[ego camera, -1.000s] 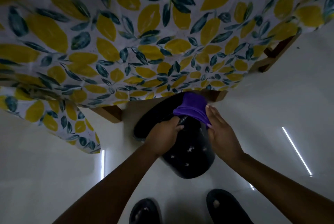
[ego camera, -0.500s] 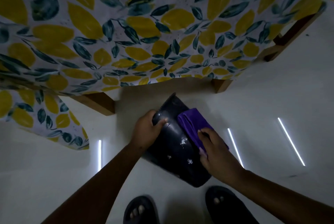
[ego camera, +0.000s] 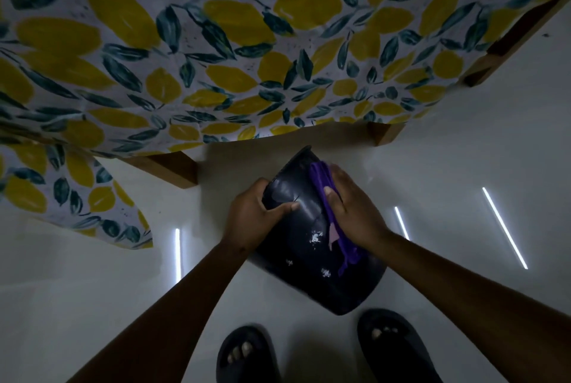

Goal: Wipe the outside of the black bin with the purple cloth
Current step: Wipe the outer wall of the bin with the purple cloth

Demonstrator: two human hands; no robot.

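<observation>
The black bin [ego camera: 312, 265] is held tilted above the pale floor, its base toward me and its rim pointing away under the table's edge. White specks mark its side. My left hand [ego camera: 253, 219] grips the bin's left side near the rim, thumb across the wall. My right hand [ego camera: 352, 209] presses the folded purple cloth [ego camera: 321, 188] flat against the bin's right side; a strip of the cloth hangs down below my palm.
A table with a yellow-and-green leaf-print cloth [ego camera: 216, 52] overhangs just beyond the bin, on wooden legs [ego camera: 173, 168]. My two feet in dark sandals [ego camera: 247, 355] stand right below the bin. The glossy floor [ego camera: 463, 166] reflects strip lights.
The bin has been pulled out from under the table and tipped up. My right hand with the cloth has slid from the rim down along the bin's right side.
</observation>
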